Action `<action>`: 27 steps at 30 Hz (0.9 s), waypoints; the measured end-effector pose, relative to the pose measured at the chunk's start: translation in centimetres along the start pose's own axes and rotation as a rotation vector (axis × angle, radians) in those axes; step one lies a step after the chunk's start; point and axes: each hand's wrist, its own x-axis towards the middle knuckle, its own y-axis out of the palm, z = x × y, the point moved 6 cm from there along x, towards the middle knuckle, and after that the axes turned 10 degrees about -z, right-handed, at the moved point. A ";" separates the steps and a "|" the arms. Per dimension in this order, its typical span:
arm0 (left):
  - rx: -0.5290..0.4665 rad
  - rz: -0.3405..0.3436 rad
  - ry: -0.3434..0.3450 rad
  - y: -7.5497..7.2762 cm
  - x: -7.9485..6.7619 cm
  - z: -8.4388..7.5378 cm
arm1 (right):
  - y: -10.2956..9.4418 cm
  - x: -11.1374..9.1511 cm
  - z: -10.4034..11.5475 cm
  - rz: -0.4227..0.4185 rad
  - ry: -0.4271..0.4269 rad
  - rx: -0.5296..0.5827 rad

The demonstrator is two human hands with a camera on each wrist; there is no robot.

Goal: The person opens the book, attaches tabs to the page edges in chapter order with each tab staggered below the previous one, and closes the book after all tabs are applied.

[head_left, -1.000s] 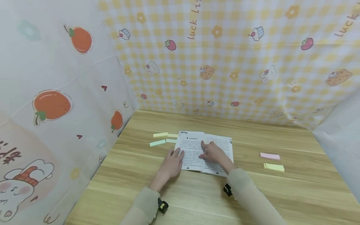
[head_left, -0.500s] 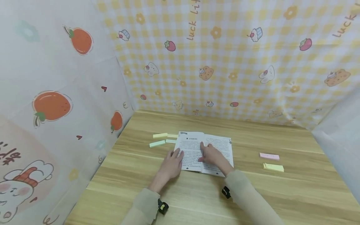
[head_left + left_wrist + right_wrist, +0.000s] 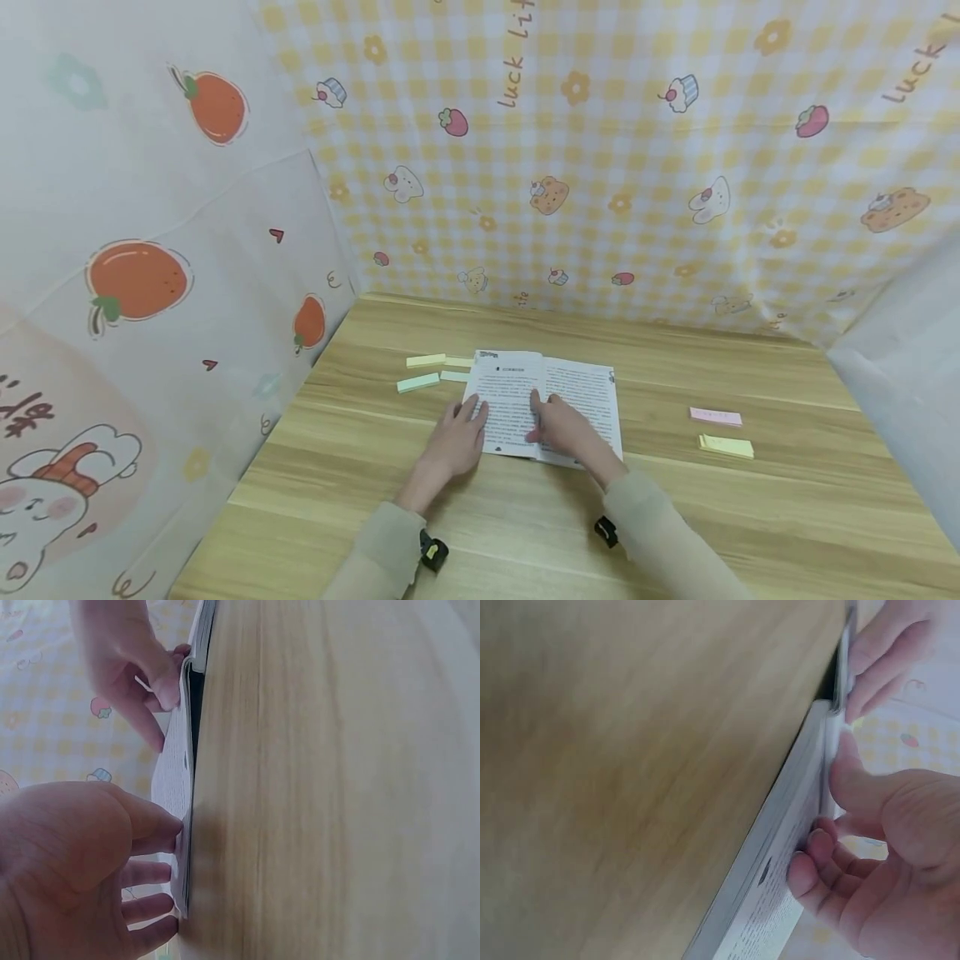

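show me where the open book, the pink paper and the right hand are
Open book (image 3: 512,398): head view, on the left page
Pink paper (image 3: 716,416): head view, on its top face
Right hand (image 3: 566,425): head view, on the back of the hand

On the desk (image 3: 510,525), near its far left corner, there lie yellow paper strips (image 3: 426,361) and, more to the front, green paper strips (image 3: 417,382). Toward the right edge are a pink pad (image 3: 716,416) and a yellow pad (image 3: 726,447), near each other. Behind the far edge hangs a checked cloth (image 3: 622,158); beside the left edge, a white cloth (image 3: 225,192).
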 end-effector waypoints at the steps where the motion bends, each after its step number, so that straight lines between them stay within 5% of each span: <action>1: 0.000 0.000 0.001 0.0 0.0 0.0 | -0.1 -0.2 0.1 -0.005 -0.017 0.004; 27: -0.021 0.000 0.001 -0.3 -0.2 -0.3 | 0.2 -2.2 0.5 -0.067 -0.118 0.093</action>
